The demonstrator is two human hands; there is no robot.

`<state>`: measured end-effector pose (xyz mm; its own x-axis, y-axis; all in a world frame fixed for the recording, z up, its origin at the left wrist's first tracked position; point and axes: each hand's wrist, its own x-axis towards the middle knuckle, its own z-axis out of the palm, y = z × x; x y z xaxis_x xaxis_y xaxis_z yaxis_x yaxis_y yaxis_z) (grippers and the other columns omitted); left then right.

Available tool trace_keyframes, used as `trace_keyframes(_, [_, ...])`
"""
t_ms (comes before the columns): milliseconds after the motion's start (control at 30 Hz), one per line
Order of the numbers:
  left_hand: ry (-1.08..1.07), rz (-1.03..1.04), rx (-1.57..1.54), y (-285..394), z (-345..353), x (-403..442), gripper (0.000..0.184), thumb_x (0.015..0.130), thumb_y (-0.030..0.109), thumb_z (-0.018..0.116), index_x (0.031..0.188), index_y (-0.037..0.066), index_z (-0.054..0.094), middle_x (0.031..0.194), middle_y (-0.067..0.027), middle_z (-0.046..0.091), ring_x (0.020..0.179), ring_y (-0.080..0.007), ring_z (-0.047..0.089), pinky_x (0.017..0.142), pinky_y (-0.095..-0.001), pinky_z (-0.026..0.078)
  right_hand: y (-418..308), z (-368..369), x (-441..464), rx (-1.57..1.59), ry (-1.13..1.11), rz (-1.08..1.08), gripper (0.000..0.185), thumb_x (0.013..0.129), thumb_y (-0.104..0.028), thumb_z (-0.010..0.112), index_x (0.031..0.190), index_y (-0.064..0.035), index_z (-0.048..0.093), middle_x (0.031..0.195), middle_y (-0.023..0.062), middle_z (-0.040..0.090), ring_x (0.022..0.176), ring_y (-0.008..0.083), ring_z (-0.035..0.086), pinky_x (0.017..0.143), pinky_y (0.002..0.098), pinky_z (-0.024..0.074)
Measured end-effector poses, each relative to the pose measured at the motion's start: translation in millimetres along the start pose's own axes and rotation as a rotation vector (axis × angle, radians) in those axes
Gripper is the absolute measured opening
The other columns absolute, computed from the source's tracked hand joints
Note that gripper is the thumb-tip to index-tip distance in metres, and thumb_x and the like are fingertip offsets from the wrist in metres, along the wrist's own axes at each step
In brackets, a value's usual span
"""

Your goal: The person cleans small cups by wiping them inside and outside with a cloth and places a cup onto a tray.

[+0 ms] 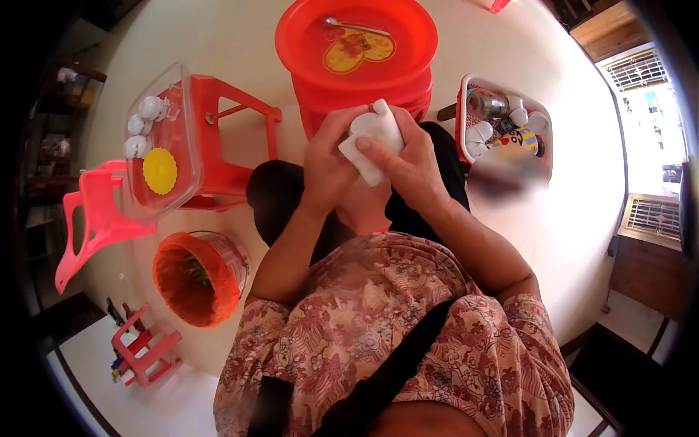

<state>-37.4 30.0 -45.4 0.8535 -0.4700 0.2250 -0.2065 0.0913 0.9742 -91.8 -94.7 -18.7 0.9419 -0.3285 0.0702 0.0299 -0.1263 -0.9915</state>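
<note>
Between both hands, above my lap, is a small white cup (363,125) together with a white cloth (370,172). My left hand (329,156) is closed around the left side of the cup and cloth. On the other side, my right hand (416,162) presses its thumb on the white bundle, with its fingers wrapped behind it. Cup and cloth are both white, so their exact border is hard to make out. Just beyond my hands stands a red round tray (302,44) on red stools, with a metal spoon (357,28) lying in it.
At left, a clear plastic bin (191,146) with white cups and a yellow scalloped lid (159,171) rests on a red stool (226,138). A bucket with an orange liner (175,291) stands below. At right, a basket (550,109) holds cups and a glass jar (488,104).
</note>
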Motion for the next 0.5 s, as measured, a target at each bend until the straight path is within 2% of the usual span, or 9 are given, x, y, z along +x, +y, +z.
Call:
trace_keyframes(33, [-0.042, 0.030, 0.064, 4, 0, -1, 0.050, 0.076, 0.001, 0.070, 0.123, -0.003, 0.050, 0.118, -0.0089, 0.053, 0.109, -0.0181, 0.052, 0.094, -0.0302, 0.042, -4, -3, 0, 0.012, 0.010, 0.020, 0.031, 0.082, -0.022, 0.065, 0.100, 0.0028, 0.059, 0.084, 0.0129, 0.064, 0.079, 0.0143, 0.059, 0.072, 0.0300, 0.0484])
trace_keyframes(133, [-0.071, 0.159, 0.039, 3, -1, 0, 0.052, 0.075, -0.001, 0.070, 0.123, -0.003, 0.050, 0.115, -0.0087, 0.055, 0.107, -0.0191, 0.054, 0.093, -0.0300, 0.042, 9, -5, 7, 0.169, 0.054, 0.083, 0.026, 0.082, -0.020, 0.065, 0.095, 0.0030, 0.061, 0.078, 0.0091, 0.063, 0.074, 0.0125, 0.058, 0.067, 0.0284, 0.0482])
trace_keyframes(167, [-0.073, 0.155, 0.025, 2, 0, -1, 0.053, 0.074, -0.001, 0.071, 0.122, -0.002, 0.051, 0.115, -0.0089, 0.054, 0.108, -0.0193, 0.054, 0.094, -0.0305, 0.043, 4, -9, 12, 0.310, 0.060, 0.142, 0.022, 0.083, -0.018, 0.064, 0.090, 0.0022, 0.063, 0.075, 0.0045, 0.063, 0.070, 0.0109, 0.057, 0.064, 0.0272, 0.0475])
trace_keyframes(267, [-0.063, 0.097, -0.113, 1, 2, -6, 0.056, 0.071, -0.001, 0.073, 0.122, -0.001, 0.051, 0.117, -0.0090, 0.054, 0.111, -0.0196, 0.053, 0.095, -0.0316, 0.044, 1, -13, 19, 0.365, 0.027, 0.216, 0.020, 0.085, -0.018, 0.062, 0.090, 0.0011, 0.065, 0.076, 0.0011, 0.062, 0.070, 0.0085, 0.055, 0.063, 0.0259, 0.0464])
trace_keyframes(400, [-0.050, -0.030, -0.484, 1, 0, -5, 0.058, 0.073, 0.001, 0.074, 0.125, -0.004, 0.048, 0.119, -0.0091, 0.054, 0.112, -0.0193, 0.052, 0.096, -0.0322, 0.044, 10, -17, 15, 0.550, -0.044, 0.307, 0.024, 0.086, -0.016, 0.062, 0.102, 0.0019, 0.062, 0.091, 0.0047, 0.063, 0.083, 0.0091, 0.056, 0.073, 0.0252, 0.0460])
trace_keyframes(500, [-0.038, -0.066, -0.578, -2, -1, -4, 0.060, 0.075, 0.005, 0.075, 0.127, -0.005, 0.046, 0.118, -0.0098, 0.055, 0.111, -0.0190, 0.053, 0.096, -0.0321, 0.044, 9, -17, 4, 0.603, -0.077, 0.232, 0.027, 0.087, -0.015, 0.062, 0.107, 0.0026, 0.060, 0.098, 0.0065, 0.063, 0.090, 0.0103, 0.057, 0.078, 0.0251, 0.0460])
